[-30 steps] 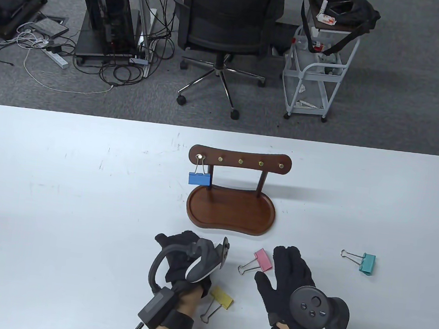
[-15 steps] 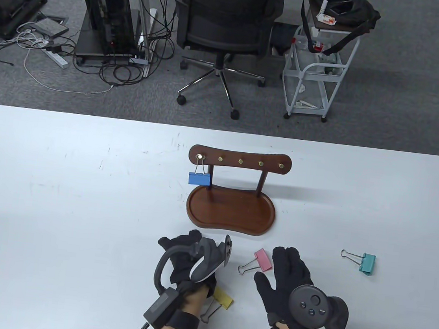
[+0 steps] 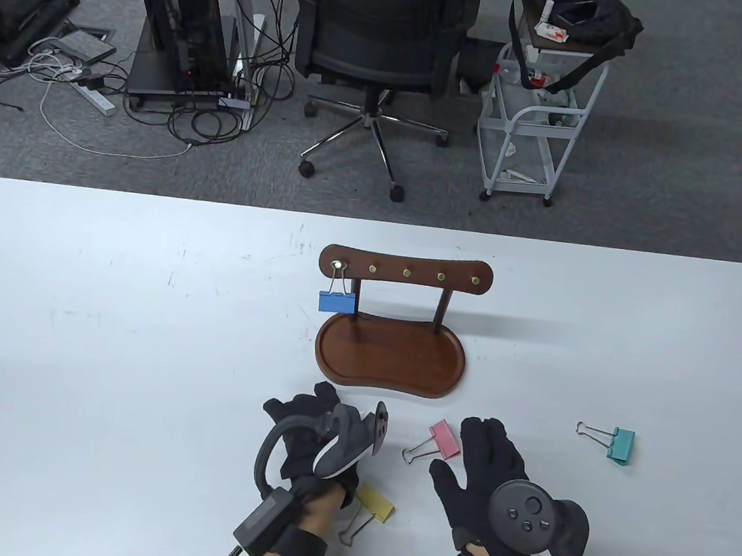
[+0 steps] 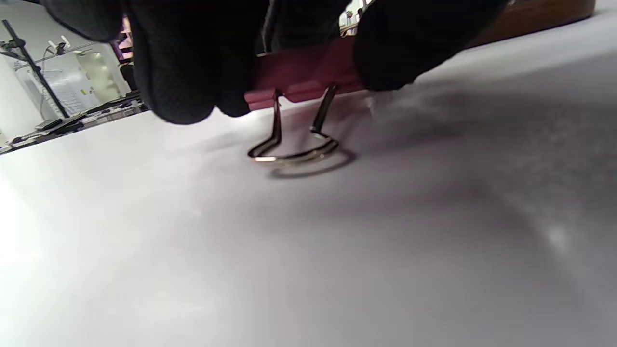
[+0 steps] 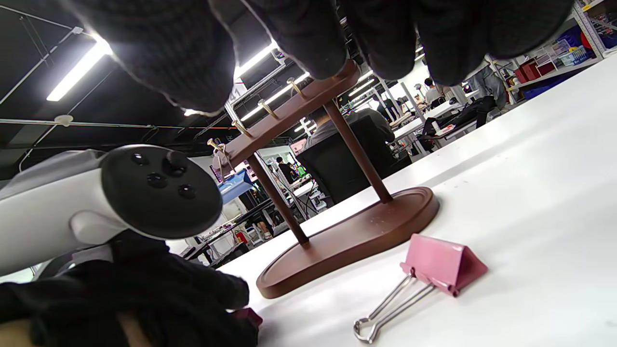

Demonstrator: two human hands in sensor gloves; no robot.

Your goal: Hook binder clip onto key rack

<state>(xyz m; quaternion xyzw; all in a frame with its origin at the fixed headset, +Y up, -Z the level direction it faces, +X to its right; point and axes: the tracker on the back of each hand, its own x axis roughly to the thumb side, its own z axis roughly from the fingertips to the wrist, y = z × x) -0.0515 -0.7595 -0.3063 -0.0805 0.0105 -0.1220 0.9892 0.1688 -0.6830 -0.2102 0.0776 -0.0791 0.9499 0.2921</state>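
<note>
The wooden key rack (image 3: 405, 272) stands mid-table with a blue binder clip (image 3: 337, 302) hanging on its leftmost hook. My left hand (image 3: 299, 405) is just in front of the rack's base. In the left wrist view it (image 4: 299, 77) pinches a dark red binder clip (image 4: 303, 72) by its body, with the wire handles (image 4: 294, 152) pointing down to the table. The hand hides this clip in the table view. My right hand (image 3: 462, 449) lies open and empty, fingers spread, beside a pink binder clip (image 3: 443, 437).
A yellow binder clip (image 3: 376, 501) lies by my left wrist. A teal binder clip (image 3: 619, 445) lies to the right. The rack's oval tray base (image 3: 388, 360) sits just beyond my hands. The pink clip (image 5: 441, 270) also shows in the right wrist view.
My left hand shifted slightly right and then back left, staying low over the table. My right hand and all the clips stayed still.
</note>
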